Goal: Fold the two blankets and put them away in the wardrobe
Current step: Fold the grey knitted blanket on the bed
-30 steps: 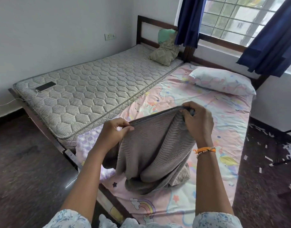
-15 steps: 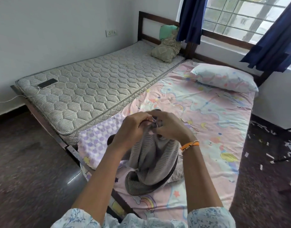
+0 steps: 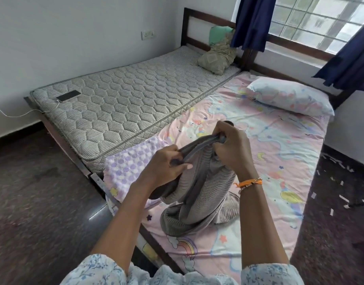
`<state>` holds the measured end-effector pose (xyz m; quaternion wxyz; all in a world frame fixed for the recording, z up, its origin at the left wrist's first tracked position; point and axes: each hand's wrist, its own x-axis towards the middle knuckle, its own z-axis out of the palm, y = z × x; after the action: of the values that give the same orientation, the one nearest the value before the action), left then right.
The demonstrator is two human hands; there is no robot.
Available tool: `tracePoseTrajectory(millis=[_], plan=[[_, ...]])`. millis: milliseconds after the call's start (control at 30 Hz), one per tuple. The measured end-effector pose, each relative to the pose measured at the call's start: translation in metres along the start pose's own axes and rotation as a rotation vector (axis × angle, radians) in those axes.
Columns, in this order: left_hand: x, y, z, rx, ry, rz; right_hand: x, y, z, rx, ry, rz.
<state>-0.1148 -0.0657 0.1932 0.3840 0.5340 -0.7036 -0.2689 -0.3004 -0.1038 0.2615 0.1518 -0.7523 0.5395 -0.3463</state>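
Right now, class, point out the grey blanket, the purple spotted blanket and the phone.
grey blanket (image 3: 199,194), head view, on its ribbed hanging middle.
purple spotted blanket (image 3: 127,167), head view, on its spotted top face.
phone (image 3: 68,95), head view, on its dark screen.

grey ribbed blanket (image 3: 199,194) | lilac-white dotted blanket (image 3: 127,167) | pink unicorn-print sheet (image 3: 279,153) | navy curtains (image 3: 251,21)

The grey ribbed blanket (image 3: 199,194) hangs bunched from its top edge, lifted over the pink bed sheet (image 3: 279,153), its lower folds heaped on the sheet. At its ten o'clock, the fluffy blanket with purple and white dots (image 3: 127,167) lies flat on the bed's corner.
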Motion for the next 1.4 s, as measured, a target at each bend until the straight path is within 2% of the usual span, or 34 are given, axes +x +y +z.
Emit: tracePoseTrajectory(millis=[100, 233, 467, 633, 733, 833, 933, 1000, 1200, 1333, 1400], plan=[[-0.004, -0.011, -0.008, -0.004, -0.01, -0.079, 0.001, 0.004, -0.006, 0.022, 0.043, 0.048], [-0.007, -0.013, -0.019, 0.021, -0.019, -0.083, 0.0, 0.006, -0.008, 0.021, 0.049, 0.073], [-0.005, -0.003, -0.032, 0.087, 0.218, -0.006, 0.005, 0.018, -0.006, 0.059, 0.08, 0.207], [-0.005, 0.006, -0.026, 0.033, 0.253, 0.018, 0.004, 0.02, -0.005, 0.011, 0.063, 0.301], [-0.002, 0.01, -0.024, 0.09, 0.248, 0.028, 0.002, 0.015, -0.007, 0.047, -0.063, 0.258], [0.001, 0.016, -0.013, 0.124, 0.184, 0.066, 0.0, -0.01, -0.003, 0.167, -0.308, 0.092], [0.003, 0.024, -0.004, 0.08, 0.116, 0.103, -0.001, -0.028, 0.014, 0.027, -0.508, -0.009], [0.004, 0.027, -0.005, 0.032, 0.086, 0.095, -0.001, -0.027, 0.023, -0.065, -0.455, 0.009], [0.004, 0.024, -0.013, -0.061, 0.117, 0.015, -0.001, -0.022, 0.029, -0.075, -0.141, 0.031], [-0.002, -0.001, -0.01, 0.103, -0.071, -0.112, 0.005, -0.017, 0.019, -0.029, 0.018, 0.044], [-0.011, -0.01, -0.003, 0.127, -0.075, -0.125, 0.009, -0.011, 0.013, -0.007, 0.03, 0.027]])
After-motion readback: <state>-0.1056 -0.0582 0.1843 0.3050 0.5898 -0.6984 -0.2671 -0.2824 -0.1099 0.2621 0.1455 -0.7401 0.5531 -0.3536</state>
